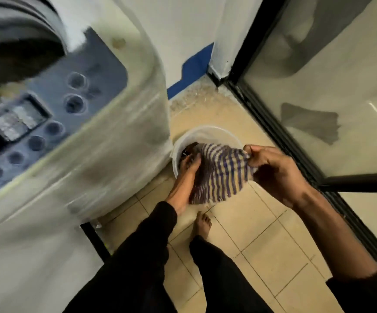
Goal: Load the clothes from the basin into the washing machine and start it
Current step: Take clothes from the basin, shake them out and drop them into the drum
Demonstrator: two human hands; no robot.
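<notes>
A white basin stands on the tiled floor beside the washing machine. Over it hangs a purple and cream striped cloth. My right hand pinches the cloth's right edge. My left hand reaches down into the basin at the cloth's left side, fingers curled on the fabric; a dark garment shows under them. The machine's grey control panel with round buttons fills the left, blurred. Its open drum is at the top left.
A dark-framed glass door runs along the right side. White wall with a blue strip lies behind the basin. My bare foot and dark trouser legs stand on the beige tiles below the basin.
</notes>
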